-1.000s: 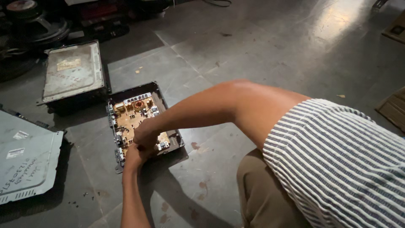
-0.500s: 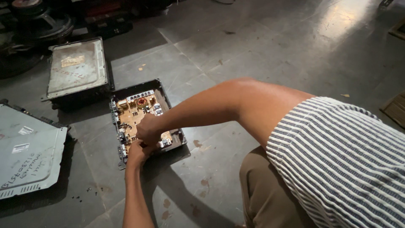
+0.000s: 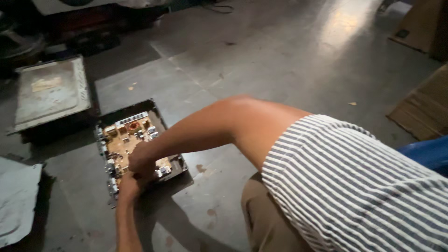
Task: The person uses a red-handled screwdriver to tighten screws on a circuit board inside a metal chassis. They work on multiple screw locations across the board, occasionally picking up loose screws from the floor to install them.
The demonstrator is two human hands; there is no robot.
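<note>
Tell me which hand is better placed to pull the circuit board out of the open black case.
Probably the right hand: it lies on the tan circuit board inside the open black case. The left hand sits at the case's near edge, better suited to steadying it.

Both hands meet over an open black metal chassis with a tan circuit board point(image 3: 128, 142) on the grey concrete floor point(image 3: 261, 60). The right hand point(image 3: 142, 161) presses onto the board; the left hand point(image 3: 125, 185) grips its near edge. A closed grey metal box point(image 3: 49, 91) lies just beyond.
</note>
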